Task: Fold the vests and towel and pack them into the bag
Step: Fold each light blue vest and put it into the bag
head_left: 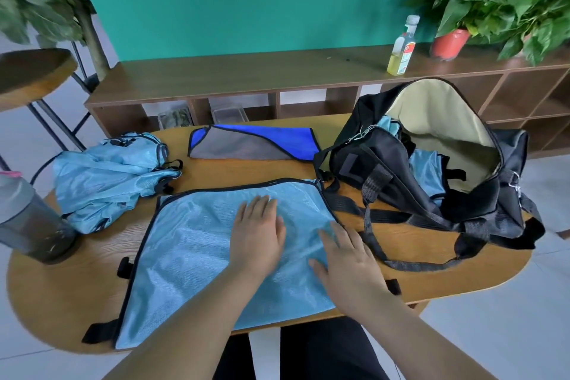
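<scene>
Pressing both flat, spread hands, left hand (257, 233) and right hand (351, 265), on near vest (197, 256); one's lying in bag (431, 170); left pile (108, 176), far towel (246, 143) waiting.

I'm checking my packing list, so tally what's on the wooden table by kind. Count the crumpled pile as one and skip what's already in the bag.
Flat light-blue vest: 1
Crumpled light-blue pile: 1
Blue-and-grey towel: 1
Black bag: 1
Grey bottle: 1
Total: 5
</scene>
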Demonstrator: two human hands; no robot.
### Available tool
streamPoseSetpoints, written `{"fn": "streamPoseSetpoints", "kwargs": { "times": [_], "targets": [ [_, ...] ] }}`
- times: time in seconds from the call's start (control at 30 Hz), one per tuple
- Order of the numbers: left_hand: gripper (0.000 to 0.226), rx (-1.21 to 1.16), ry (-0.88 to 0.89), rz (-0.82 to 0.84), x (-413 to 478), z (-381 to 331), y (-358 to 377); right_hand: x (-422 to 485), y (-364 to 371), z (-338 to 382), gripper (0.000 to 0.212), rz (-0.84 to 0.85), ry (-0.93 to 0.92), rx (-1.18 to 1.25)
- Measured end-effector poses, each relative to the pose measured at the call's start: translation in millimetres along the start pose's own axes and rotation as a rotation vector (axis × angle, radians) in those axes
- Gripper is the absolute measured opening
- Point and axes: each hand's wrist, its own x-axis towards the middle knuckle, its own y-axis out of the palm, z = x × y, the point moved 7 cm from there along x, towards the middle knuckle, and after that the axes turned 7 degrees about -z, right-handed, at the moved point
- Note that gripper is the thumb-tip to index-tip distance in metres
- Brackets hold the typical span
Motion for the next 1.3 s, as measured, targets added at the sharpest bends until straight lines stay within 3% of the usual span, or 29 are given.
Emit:
{"fn": "streamPoseSetpoints", "kwargs": {
  "times": [0.17, 0.27, 0.4, 0.57, 0.77, 0.97, 1.1, 1.17, 1.23, 1.3],
  "targets": [
    [0.071, 0.045, -0.178, 0.007, -31.9, 79.9, -33.0, 8.3, -22.4, 26.9, 0.058, -0.144, -0.09, -0.018],
    [0.083, 0.16, -0.196, 0.134, -42.3, 122.6, -30.5, 41.1, -8.5, 61.0, 0.061, -0.061, -0.165, 0.044],
    [0.085, 0.199, -0.221, 0.258, -55.6, 160.5, -20.8, 91.3, 28.4, 55.8, 0.075, -0.015, -0.137, -0.092],
    [0.095, 0.263, -0.223, 0.261, -55.2, 173.8, -28.1, 110.3, 30.2, 33.9, 0.078, -0.096, -0.031, -0.072],
    [0.099, 0.255, -0.195, 0.272, -55.1, 184.5, -32.1, 113.6, 25.9, 21.1, 0.068, -0.107, 0.043, 0.024],
    [0.096, 0.207, -0.156, 0.258, -58.2, 191.5, -36.9, 125.7, 11.8, -37.4, 0.069, -0.087, 0.021, -0.025],
    [0.08, 0.02, -0.09, 0.049, -56.0, 141.2, -56.8, 128.2, -11.7, -27.1, 0.047, -0.276, 0.011, 0.081],
    [0.065, -0.122, 0.059, -0.017, -67.1, 75.7, -61.9, 136.6, -20.5, -9.6, 0.04, -0.315, -0.055, 0.132],
    [0.064, -0.179, 0.271, 0.036, -87.7, -0.7, -50.5, 148.1, -16.0, 8.1, 0.045, -0.192, -0.129, 0.147],
    [0.081, -0.127, 0.383, 0.211, -104.3, -56.9, -23.5, 159.0, -8.5, 18.6, 0.055, -0.053, -0.168, 0.064]
  ]
}}
